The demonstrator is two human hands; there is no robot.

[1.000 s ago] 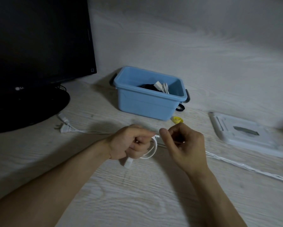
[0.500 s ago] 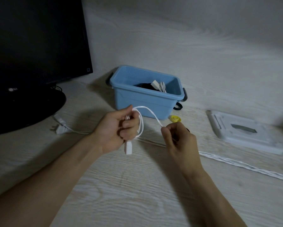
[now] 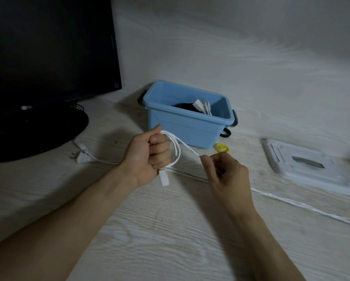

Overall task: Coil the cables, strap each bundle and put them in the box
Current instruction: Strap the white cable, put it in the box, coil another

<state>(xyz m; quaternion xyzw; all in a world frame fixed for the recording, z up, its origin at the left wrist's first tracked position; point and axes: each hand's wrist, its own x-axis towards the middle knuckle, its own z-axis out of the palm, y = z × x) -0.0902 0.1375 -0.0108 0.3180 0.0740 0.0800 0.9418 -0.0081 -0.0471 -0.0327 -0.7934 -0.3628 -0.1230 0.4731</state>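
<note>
My left hand (image 3: pixel 149 157) grips a small coil of white cable (image 3: pixel 177 151), its connector end hanging below the fist. My right hand (image 3: pixel 224 171) pinches the same cable a short way to the right, the strand taut between both hands. The rest of the cable trails over the table to the right edge. Behind the hands stands the blue box (image 3: pixel 182 126), open, holding a black bundle and a white bundle. A yellow strap (image 3: pixel 221 148) lies on the table beside the box.
A black monitor (image 3: pixel 48 57) on a round stand fills the left. A white plug (image 3: pixel 82 157) with its cord lies near the stand. The box's white lid (image 3: pixel 310 169) lies flat at the right. A wall rises close behind.
My left hand rose and turned, and a loop of cable now wraps around it. My right hand slid along the cable, staying just right of the left hand.
</note>
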